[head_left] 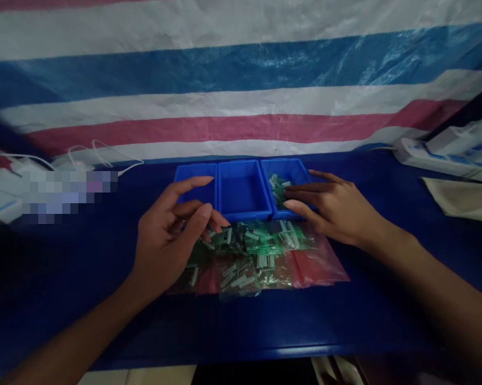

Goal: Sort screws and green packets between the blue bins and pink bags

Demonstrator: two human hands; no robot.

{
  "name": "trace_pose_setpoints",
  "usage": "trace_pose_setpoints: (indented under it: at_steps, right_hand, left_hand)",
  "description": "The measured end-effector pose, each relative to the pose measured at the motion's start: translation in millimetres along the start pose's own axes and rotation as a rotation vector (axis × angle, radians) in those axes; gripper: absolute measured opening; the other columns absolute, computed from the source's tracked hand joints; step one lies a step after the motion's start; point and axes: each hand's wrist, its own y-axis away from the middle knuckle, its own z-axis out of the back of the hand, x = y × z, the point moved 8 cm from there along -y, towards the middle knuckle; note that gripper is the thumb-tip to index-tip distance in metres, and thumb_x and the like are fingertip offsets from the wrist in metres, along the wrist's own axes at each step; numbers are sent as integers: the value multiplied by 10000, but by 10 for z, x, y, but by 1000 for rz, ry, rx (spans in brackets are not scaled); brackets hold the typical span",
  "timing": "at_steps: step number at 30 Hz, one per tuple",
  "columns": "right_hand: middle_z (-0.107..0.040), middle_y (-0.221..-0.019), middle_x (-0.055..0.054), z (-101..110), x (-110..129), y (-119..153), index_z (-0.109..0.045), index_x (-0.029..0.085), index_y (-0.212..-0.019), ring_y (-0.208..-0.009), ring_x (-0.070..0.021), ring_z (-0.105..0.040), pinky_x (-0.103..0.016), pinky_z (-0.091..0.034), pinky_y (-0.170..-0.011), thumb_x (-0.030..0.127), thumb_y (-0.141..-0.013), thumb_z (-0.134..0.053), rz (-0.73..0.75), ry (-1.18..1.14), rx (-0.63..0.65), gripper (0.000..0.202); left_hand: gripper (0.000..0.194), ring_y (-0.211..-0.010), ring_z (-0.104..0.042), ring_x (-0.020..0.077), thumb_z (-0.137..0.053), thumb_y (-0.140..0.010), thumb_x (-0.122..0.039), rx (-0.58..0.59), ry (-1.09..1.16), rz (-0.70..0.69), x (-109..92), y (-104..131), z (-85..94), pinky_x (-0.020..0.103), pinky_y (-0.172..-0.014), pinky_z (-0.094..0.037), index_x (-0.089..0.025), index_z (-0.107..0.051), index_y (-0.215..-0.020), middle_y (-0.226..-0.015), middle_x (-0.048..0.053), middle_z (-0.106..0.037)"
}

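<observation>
Three blue bins stand side by side: a left bin point(185, 172), a middle bin point(244, 187) with a bare floor, and a right bin point(295, 168) holding small pale pieces in green bags point(278, 187). My right hand point(329, 206) reaches over the right bin, fingers apart, fingertips at those bags. My left hand point(172, 230) hovers in front of the left bin with its fingers apart and curved, holding nothing visible. It partly hides the left bin. Below the bins lie several clear and green bags of pale pieces point(239, 275) and red bags point(315, 264).
The bins and bags rest on a dark blue table point(265, 321). A striped sheet point(241, 64) hangs behind. White cables point(105, 155) lie at the left, and a white power strip point(417, 158) and a beige cloth point(457, 198) at the right.
</observation>
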Motion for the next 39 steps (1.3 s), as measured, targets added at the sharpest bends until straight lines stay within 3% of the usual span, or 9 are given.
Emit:
trace_pose_setpoints:
  at_steps: [2,6,12,16,19,22,27,34,39]
  right_hand:
    - [-843,-1083,-126,52,46,-3,-816,193,-1012,-957,-311,-810,-603,-559,-1077,445,-1160,-422,6,22,-38,491]
    - [-818,-1142,-125,260,348,-51,-787,173,-1107,-986,-292,-751,-490,-576,-851,364,-1088,-635,127,-178,-132,244]
    - [-828,-1097,-80,241,854,-43,-723,132,-1345,-1002,-278,-688,-437,-557,-793,245,-1035,-685,279,-248,-55,332]
    - [-810,-916,-59,314,850,-14,-734,110,-1261,-868,-215,-704,-373,-555,-707,106,-1028,-657,266,-238,-166,245]
    - [-814,-936,-32,422,742,-23,-743,214,-1235,-836,-220,-723,-376,-595,-701,103,-1018,-659,202,-291,-249,258]
    - [-831,-995,-21,381,708,-51,-754,285,-1257,-881,-243,-749,-408,-635,-763,219,-1034,-670,186,-298,-163,247]
    - [-841,-1000,-49,225,804,-32,-740,149,-1311,-910,-241,-778,-395,-611,-715,189,-1057,-610,302,-181,-30,289]
    - [-848,-997,17,458,600,-60,-812,343,-1084,-878,-226,-804,-404,-676,-764,209,-1052,-659,2,-280,-206,206]
    - [-846,-1051,25,653,412,68,-820,349,-1109,-840,-230,-790,-415,-662,-748,242,-1026,-718,-353,-444,-457,170]
  left_hand:
    - [292,-659,-739,166,-744,-1021,-361,-20,-29,12,0,-7,14,269,-575,-625,-264,-709,-1295,-820,-16,-814]
    - [246,-640,-722,164,-746,-1018,-351,-54,-70,-1,-43,-20,30,291,-587,-623,-267,-714,-1247,-818,-20,-812]
    - [164,-652,-723,163,-758,-1020,-362,-49,-88,-38,-57,-37,10,307,-584,-609,-283,-732,-1161,-824,-23,-809]
    - [148,-645,-710,161,-739,-1039,-366,-43,-132,-79,-78,-29,-7,324,-587,-597,-299,-737,-1171,-840,-26,-810]
    - [115,-666,-715,151,-717,-1056,-347,-26,-187,-111,-114,-8,-36,324,-624,-607,-304,-750,-1157,-849,-37,-807]
    - [116,-691,-732,150,-690,-1068,-326,4,-265,-155,-154,18,-70,328,-670,-629,-295,-765,-1150,-857,-38,-807]
    - [122,-723,-752,158,-672,-1072,-335,11,-316,-174,-176,33,-73,336,-688,-643,-327,-777,-1134,-870,-48,-809]
    - [139,-748,-763,190,-678,-1069,-382,7,-342,-162,-145,42,-57,377,-709,-640,-365,-794,-1145,-882,-37,-810]
    - [400,-1043,-770,220,-728,-1011,-209,47,-476,-413,-296,126,-140,342,-769,-646,-375,-731,-1375,-1249,-14,-792]
